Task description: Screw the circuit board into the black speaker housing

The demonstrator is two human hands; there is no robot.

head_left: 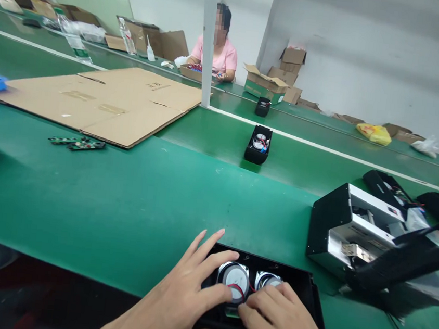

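Observation:
A black speaker housing [294, 277] lies at the table's near edge with its inside facing up. Two round speaker drivers sit in it, the left driver [237, 277] in plain sight and the right driver [268, 279] partly covered by fingers. A red wire [237, 288] crosses the left driver. My left hand [191, 287] rests over the housing's left side with fingers spread, one fingertip close to the wire. Fingers of my right hand [277, 317] are bent and pressed together low between the drivers; whatever they pinch is hidden.
To the right stands a black and silver machine [353, 231] with a black bag [410, 252] before it. Another open housing [258, 145] lies farther back. Flattened cardboard [104, 100] and circuit boards [76, 142] lie left. Across the table sits a person in pink [224, 60].

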